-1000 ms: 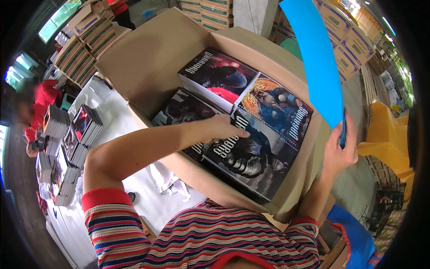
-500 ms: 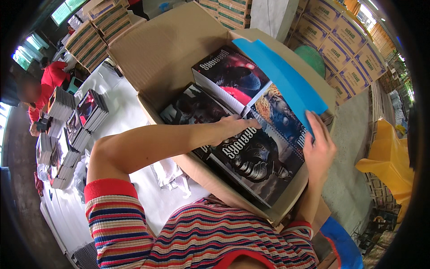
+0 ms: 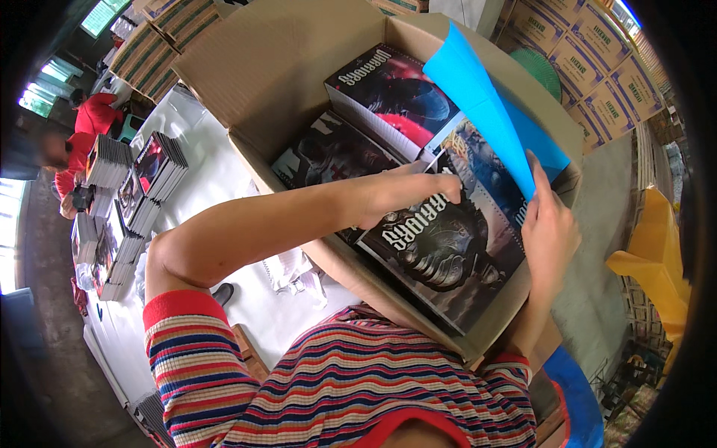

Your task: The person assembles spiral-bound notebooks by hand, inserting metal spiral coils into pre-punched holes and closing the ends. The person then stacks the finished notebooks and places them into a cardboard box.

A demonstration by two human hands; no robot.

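An open cardboard box [image 3: 299,75] in front of me holds stacks of dark-covered notebooks with rows of binding holes along an edge. My left hand [image 3: 418,193] reaches across from the left, its fingers curled over the far edge of the near notebook stack [image 3: 441,250]; their tips are partly hidden. At the right wall of the box, my right hand [image 3: 551,235] pinches the lower end of a bright blue sheet [image 3: 478,89]. This sheet is bent upward and partly covers a notebook with a blue-grey cover [image 3: 478,153]. A red-and-black notebook stack [image 3: 392,93] lies at the far side.
Notebook stacks [image 3: 153,168] stand on a white table [image 3: 205,172] to the left, where a person in red [image 3: 78,149] works. Piled cartons [image 3: 590,67] and a green mesh disc [image 3: 538,71] are behind at right. A yellow cloth [image 3: 650,254] hangs at far right.
The blue sheet has been bent upward and away from the notebooks by my right hand. My left hand's fingers have curled more over the near stack. The view has shifted slightly.
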